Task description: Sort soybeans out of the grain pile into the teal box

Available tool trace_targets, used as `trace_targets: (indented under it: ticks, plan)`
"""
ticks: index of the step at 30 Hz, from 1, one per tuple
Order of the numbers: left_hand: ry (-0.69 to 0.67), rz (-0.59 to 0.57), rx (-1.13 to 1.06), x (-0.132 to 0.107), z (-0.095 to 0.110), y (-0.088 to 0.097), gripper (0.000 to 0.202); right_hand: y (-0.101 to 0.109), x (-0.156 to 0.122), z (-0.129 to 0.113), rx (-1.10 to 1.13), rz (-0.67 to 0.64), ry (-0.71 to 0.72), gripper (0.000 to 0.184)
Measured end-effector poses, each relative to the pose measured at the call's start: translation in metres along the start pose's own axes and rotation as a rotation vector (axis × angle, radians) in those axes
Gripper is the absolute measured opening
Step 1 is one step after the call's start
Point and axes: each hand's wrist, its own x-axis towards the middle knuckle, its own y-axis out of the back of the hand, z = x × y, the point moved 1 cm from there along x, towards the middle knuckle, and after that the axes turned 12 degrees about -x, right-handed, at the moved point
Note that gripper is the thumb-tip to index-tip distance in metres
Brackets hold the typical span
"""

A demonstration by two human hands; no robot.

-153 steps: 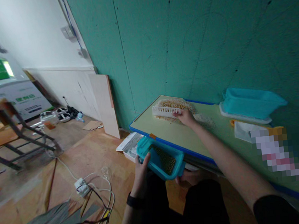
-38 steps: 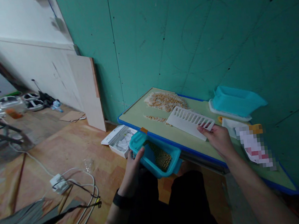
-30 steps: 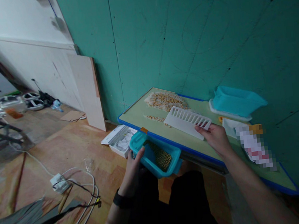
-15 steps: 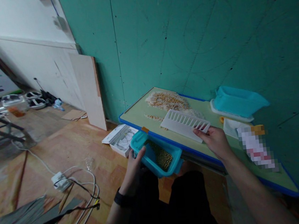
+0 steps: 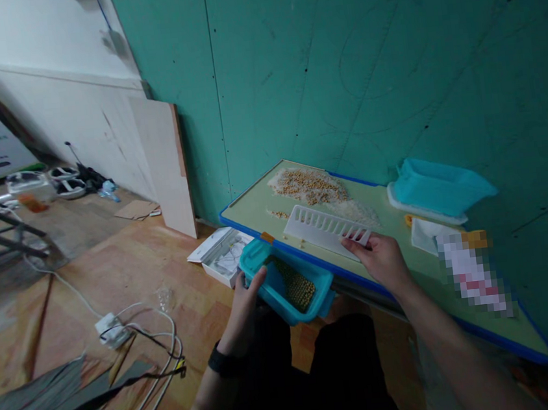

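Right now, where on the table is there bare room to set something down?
The table is bare at its left corner, beside the beans, and in front between the right hand and the white box. The middle is crowded by the slotted tray and spilled grains; the back right by the teal tub.

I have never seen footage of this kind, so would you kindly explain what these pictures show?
There is no machine here: these are a person's two bare hands, filmed by a camera worn on the head, looking forward and down. The left hand holds a teal tub, partly filled with beans, just below the near edge of the table. The right hand grasps one end of a white slotted tray that rests on the table. Behind the tray sits a loose bean pile, and farther right a second teal container stands by the green wall.
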Motion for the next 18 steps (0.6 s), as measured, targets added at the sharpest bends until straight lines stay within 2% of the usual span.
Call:
trace_targets:
  ticks: [5, 10, 14, 18]
  plan:
    - [0.005, -0.008, -0.009, -0.006, 0.008, -0.003, 0.087, -0.003, -0.003, -0.003, 0.043, -0.013, 0.023, 0.050]
    - [-0.018, 0.011, 0.007, -0.010, 0.014, -0.007, 0.086, -0.001, -0.020, -0.006, 0.051, -0.044, 0.022, 0.048]
    - [-0.032, -0.060, -0.042, -0.012, 0.011, -0.007, 0.086, 0.002, -0.032, -0.012, 0.050, -0.045, 0.027, 0.045]
    - [-0.033, -0.086, -0.025, -0.013, 0.012, -0.006, 0.082, 0.005, -0.028, -0.013, 0.028, -0.001, 0.041, 0.044]
